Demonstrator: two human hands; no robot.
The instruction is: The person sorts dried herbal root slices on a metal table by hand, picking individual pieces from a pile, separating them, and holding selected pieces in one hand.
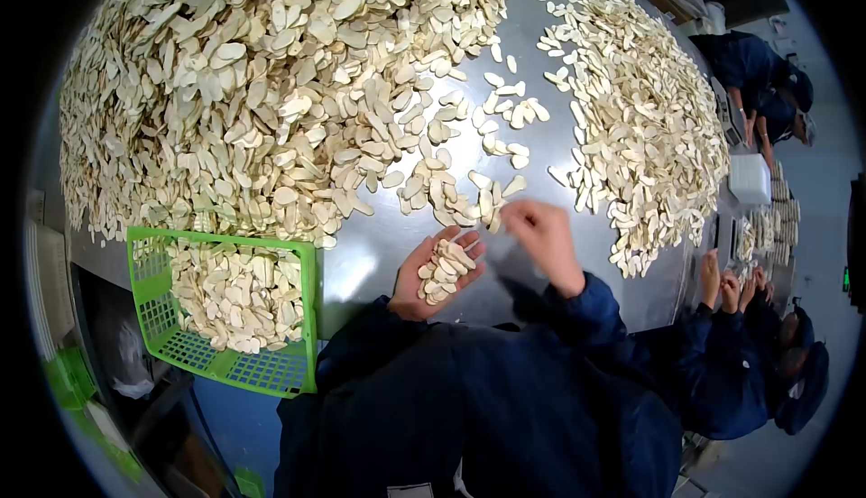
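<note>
My left hand (417, 283) is palm up near the table's front edge, its fingers curled around a small heap of pale dried slices (442, 274). To its right, my right hand (544, 235) is raised over the metal table with its fingers bent together at the thumb; what they hold, if anything, is too small to make out. A few loose slices (487, 202) lie just beyond the hands, at the edge of a very large pile of slices (271, 74).
A green plastic basket (309, 318) holding slices stands at the left front edge. A second pile of slices (640, 128) spreads on the right. Beyond it are a white container (750, 179) and several co-workers in dark blue clothing (722, 390).
</note>
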